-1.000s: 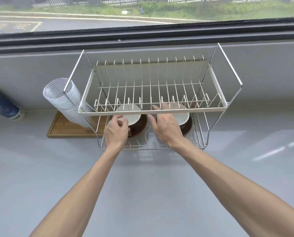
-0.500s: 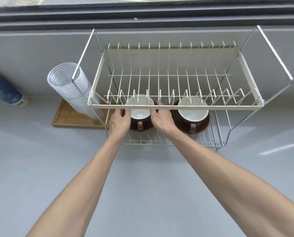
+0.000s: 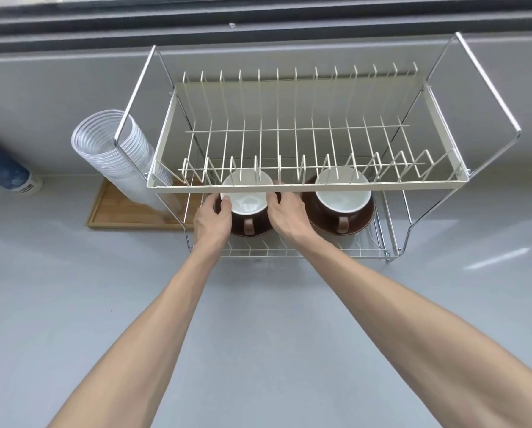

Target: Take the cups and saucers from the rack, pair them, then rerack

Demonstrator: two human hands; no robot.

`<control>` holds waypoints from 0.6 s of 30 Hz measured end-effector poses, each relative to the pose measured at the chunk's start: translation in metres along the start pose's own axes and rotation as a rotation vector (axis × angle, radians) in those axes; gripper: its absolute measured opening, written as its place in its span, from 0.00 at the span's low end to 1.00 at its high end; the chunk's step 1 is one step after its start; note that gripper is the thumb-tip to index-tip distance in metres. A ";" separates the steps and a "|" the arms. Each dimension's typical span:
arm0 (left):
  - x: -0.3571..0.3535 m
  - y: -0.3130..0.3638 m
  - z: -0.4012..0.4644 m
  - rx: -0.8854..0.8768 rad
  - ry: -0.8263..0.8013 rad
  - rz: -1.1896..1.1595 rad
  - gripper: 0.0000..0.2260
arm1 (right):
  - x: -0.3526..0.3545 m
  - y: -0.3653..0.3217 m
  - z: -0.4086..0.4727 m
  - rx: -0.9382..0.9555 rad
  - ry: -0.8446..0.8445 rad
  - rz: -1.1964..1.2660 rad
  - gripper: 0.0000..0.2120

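Observation:
A two-tier wire dish rack [image 3: 308, 189] stands on the grey counter against the wall. On its lower shelf sit two brown cups with white insides, each on a brown saucer. The left cup [image 3: 248, 201] rests on the left saucer [image 3: 252, 232]; my left hand [image 3: 212, 219] grips that pair's left side and my right hand [image 3: 286, 214] grips its right side. The right cup [image 3: 342, 196] stands untouched on the right saucer [image 3: 362, 220]. The upper shelf holds nothing, and its front bar hides the cups' far rims.
A leaning stack of clear plastic cups [image 3: 116, 156] stands on a wooden tray [image 3: 125, 214] just left of the rack. A blue paper cup stack [image 3: 5, 171] lies at the far left. Grey counter [image 3: 258, 304] spreads in front.
The view has tilted down and closer to the rack. My right hand shifted from the right cup to the left pair, and both hands now close on its sides.

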State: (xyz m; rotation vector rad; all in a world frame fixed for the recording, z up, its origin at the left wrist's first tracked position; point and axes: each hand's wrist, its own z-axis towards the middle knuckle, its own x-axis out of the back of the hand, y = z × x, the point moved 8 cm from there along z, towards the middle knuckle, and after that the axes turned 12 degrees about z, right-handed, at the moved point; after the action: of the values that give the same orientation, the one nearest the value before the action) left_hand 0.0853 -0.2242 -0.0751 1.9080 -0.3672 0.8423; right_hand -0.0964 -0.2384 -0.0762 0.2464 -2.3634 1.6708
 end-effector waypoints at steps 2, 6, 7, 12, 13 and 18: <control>-0.001 -0.001 -0.001 -0.006 -0.005 -0.020 0.19 | 0.002 0.002 -0.001 -0.020 -0.001 -0.013 0.22; -0.001 -0.001 -0.003 0.004 -0.028 -0.025 0.21 | 0.003 0.001 -0.006 -0.026 -0.006 -0.007 0.21; 0.000 -0.001 -0.003 0.007 -0.030 -0.022 0.21 | 0.004 0.001 -0.006 -0.024 -0.005 -0.004 0.21; 0.001 0.006 -0.005 -0.039 -0.098 0.082 0.22 | 0.006 -0.005 -0.011 0.002 -0.042 -0.043 0.22; 0.002 0.007 -0.005 -0.055 -0.105 0.122 0.23 | 0.006 -0.005 -0.012 0.012 -0.047 -0.061 0.22; 0.019 0.020 -0.023 -0.158 -0.127 0.308 0.21 | 0.016 -0.012 -0.023 0.028 -0.041 -0.176 0.23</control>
State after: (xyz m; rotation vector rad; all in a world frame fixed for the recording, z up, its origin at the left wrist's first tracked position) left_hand 0.0779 -0.2117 -0.0420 1.7861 -0.7977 0.8640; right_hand -0.1059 -0.2207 -0.0531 0.4839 -2.2742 1.6318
